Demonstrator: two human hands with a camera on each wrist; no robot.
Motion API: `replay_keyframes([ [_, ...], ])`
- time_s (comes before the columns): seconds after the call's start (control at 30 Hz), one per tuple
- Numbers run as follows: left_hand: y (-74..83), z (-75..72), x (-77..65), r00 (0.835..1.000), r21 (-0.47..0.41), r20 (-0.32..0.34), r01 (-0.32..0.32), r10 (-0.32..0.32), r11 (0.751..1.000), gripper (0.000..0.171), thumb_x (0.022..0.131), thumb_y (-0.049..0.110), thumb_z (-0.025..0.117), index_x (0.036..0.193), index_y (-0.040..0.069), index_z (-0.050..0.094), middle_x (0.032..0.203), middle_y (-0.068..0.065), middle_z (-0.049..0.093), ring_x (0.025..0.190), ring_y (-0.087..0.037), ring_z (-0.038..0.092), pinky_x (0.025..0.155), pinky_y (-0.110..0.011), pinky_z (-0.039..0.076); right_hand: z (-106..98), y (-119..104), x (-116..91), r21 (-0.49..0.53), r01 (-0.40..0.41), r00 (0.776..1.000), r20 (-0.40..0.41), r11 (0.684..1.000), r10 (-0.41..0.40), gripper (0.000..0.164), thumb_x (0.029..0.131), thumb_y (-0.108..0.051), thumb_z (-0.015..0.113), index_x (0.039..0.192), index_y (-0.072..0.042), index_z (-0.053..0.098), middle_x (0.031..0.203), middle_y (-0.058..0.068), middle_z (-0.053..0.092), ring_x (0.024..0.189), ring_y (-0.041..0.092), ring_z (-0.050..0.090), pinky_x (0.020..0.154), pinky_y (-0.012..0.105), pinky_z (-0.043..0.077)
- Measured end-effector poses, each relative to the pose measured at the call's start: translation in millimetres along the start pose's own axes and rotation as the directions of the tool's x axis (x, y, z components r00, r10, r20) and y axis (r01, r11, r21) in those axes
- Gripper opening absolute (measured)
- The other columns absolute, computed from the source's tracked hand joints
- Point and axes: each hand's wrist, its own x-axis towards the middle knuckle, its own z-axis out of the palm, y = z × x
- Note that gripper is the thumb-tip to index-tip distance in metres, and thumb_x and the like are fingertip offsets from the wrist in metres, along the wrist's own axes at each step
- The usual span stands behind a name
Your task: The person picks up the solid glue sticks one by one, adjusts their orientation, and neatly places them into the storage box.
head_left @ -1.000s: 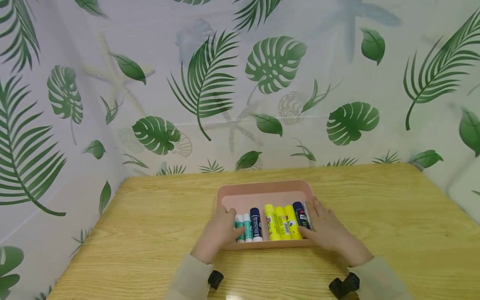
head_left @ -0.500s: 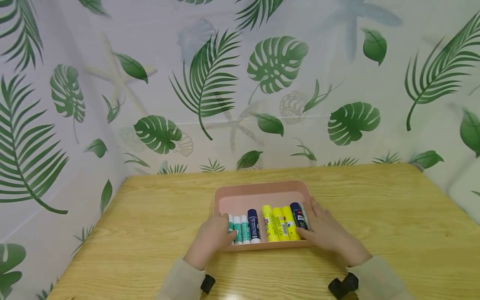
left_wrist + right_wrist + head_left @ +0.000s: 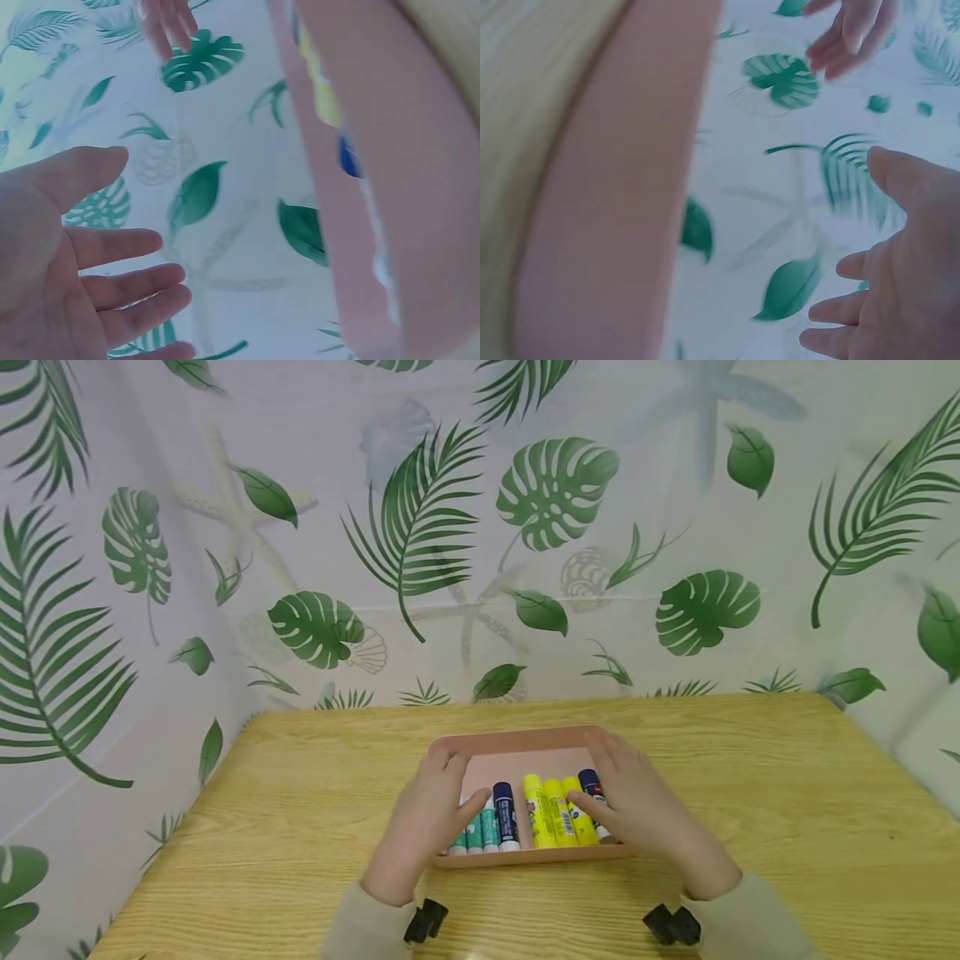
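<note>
A pink tray (image 3: 517,742) sits on the table with a row of glue sticks standing or leaning in it, split by a divider. Left of the divider are several teal-and-white glue sticks (image 3: 490,828) and a dark blue one (image 3: 506,814). Yellow glue sticks (image 3: 558,810) and another dark blue one (image 3: 590,783) lie to the right. My left hand (image 3: 423,818) hovers over the tray's left side, fingers spread and holding nothing. Over the right side is my right hand (image 3: 637,797), also spread, its palm bare in the right wrist view. Both hands cover the tray's ends.
The tray rests on a wooden table (image 3: 322,802) whose far edge meets a leaf-patterned cloth backdrop (image 3: 465,527). Table surface lies on both sides of the tray. A black wrist camera (image 3: 426,920) is strapped at the left sleeve, another (image 3: 672,925) at the right.
Both hands have come off the tray's sides and risen above it, with fingers spreading. The tray slid slightly left between the earlier frames.
</note>
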Motion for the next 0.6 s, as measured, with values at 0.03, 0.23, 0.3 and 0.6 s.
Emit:
replay_keyframes([
  [0.03,3.0,-2.3,1.2,1.000,0.004,-0.028,-0.014,0.014,1.000,0.052,0.085,0.036,0.058,0.120,-0.001,0.051,0.119,-0.015,0.047,0.106,-0.026,0.046,0.080,-0.036,0.045,-4,-7,2,-0.019,0.013,1.000,-0.014,1.000,-0.013,0.076,0.087,-0.041,0.052,0.140,0.000,0.016,0.140,0.023,0.021,0.127,0.039,0.018,0.097,0.058,0.014],
  [0.23,17.3,-9.6,4.8,0.998,0.110,-0.055,-0.038,0.044,0.993,0.058,0.086,0.045,0.051,0.127,0.004,0.046,0.125,-0.013,0.046,0.117,-0.029,0.038,0.088,-0.047,0.038,-15,-40,11,-0.135,0.093,0.993,-0.066,0.986,-0.103,0.066,0.086,-0.045,0.050,0.133,-0.001,0.036,0.137,0.026,0.026,0.126,0.041,0.019,0.099,0.055,0.014],
  [0.3,19.7,-9.4,4.9,0.998,0.147,-0.039,-0.043,0.049,0.988,0.059,0.087,0.048,0.048,0.129,0.006,0.045,0.127,-0.011,0.045,0.118,-0.028,0.037,0.088,-0.049,0.037,-15,-45,12,-0.152,0.092,0.993,-0.063,0.984,-0.102,0.064,0.086,-0.046,0.051,0.131,-0.002,0.040,0.137,0.025,0.027,0.126,0.041,0.019,0.099,0.055,0.012],
  [0.6,24.9,-11.8,2.0,0.999,0.139,-0.021,0.037,-0.035,0.990,0.061,0.086,0.052,0.046,0.130,0.010,0.044,0.131,-0.012,0.041,0.120,-0.029,0.032,0.090,-0.051,0.033,-14,-49,6,-0.152,0.047,0.997,-0.049,0.987,-0.055,0.068,0.081,-0.051,0.054,0.132,-0.007,0.041,0.139,0.022,0.024,0.128,0.039,0.014,0.096,0.062,0.009],
])
